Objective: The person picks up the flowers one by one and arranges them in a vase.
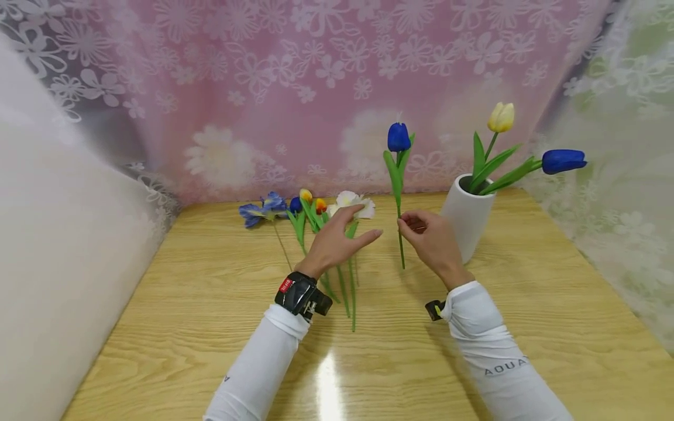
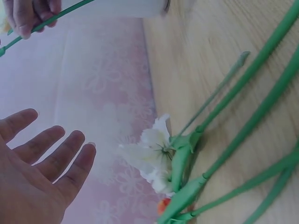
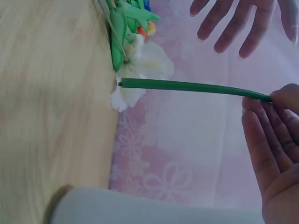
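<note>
My right hand (image 1: 433,240) pinches the green stem of a blue tulip (image 1: 398,138) between thumb and fingertips, holding it upright left of the white vase (image 1: 470,219). The stem's cut end (image 3: 122,83) points free in the right wrist view. My left hand (image 1: 337,240) is spread with straight fingers above the flowers lying on the table, and nothing is in its grasp. Under and around it lie a white flower (image 1: 363,207), a blue flower (image 1: 263,209), a smaller blue tulip (image 1: 295,205) and an orange tulip (image 1: 320,205). In the vase stand a pale yellow tulip (image 1: 501,117) and another blue tulip (image 1: 563,161).
Loose green stems (image 1: 353,298) point toward the front of the wooden table (image 1: 210,345). A pink floral curtain (image 1: 295,117) hangs along the back edge. A white surface (image 1: 68,234) borders the left, and a pale patterned curtain (image 1: 616,193) the right.
</note>
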Tool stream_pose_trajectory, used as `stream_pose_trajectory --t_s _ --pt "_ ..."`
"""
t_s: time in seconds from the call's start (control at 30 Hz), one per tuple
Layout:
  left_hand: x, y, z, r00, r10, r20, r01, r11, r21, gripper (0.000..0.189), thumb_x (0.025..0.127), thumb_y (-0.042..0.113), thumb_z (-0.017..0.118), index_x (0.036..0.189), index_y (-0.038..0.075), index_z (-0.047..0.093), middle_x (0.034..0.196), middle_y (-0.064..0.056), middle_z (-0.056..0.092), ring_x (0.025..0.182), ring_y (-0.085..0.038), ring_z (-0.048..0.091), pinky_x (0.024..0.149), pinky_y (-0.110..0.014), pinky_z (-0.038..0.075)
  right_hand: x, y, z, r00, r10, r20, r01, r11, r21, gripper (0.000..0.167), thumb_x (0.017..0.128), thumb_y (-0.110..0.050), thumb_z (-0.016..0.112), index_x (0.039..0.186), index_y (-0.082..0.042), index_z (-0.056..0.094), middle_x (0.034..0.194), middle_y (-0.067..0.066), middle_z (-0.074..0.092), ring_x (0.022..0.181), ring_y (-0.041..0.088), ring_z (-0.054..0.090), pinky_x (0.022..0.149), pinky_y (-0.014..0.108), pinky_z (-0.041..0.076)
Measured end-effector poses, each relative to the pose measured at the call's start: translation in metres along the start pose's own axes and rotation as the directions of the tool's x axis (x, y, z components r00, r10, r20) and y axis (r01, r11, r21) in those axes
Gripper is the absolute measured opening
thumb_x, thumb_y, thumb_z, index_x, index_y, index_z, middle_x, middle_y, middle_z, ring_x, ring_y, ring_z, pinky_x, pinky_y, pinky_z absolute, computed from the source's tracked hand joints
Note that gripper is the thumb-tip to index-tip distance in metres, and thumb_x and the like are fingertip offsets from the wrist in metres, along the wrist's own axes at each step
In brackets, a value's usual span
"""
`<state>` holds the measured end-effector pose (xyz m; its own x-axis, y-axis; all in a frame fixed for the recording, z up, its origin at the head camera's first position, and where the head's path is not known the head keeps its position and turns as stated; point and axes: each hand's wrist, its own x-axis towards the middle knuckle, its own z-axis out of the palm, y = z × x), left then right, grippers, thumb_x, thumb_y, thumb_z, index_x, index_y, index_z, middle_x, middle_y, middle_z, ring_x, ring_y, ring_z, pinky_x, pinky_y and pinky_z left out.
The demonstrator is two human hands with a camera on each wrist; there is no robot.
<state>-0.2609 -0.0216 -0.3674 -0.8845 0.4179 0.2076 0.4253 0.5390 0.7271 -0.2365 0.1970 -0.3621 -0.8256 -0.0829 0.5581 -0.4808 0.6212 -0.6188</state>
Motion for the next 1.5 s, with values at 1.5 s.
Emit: stream_pose_trajectory --t_s 1.5 --pt "0.040 0.054 0.026 0.991 0.132 0.021 -0.133 0.991 0.021 0.082 0.081 0.072 0.054 0.149 0.032 0.032 0.148 0.004 0.037 0.132 -0.017 0.038 0.100 -0.047 0.039 0.025 -0.018 -0.107 0.713 -0.181 -0.678 0.181 0.981 -0.072 0.016 0.089 -0.007 0.069 0.093 0.009 0.069 0.090 0.010 0.070 0.079 0.008 0.066 0.076 0.020 0.053"
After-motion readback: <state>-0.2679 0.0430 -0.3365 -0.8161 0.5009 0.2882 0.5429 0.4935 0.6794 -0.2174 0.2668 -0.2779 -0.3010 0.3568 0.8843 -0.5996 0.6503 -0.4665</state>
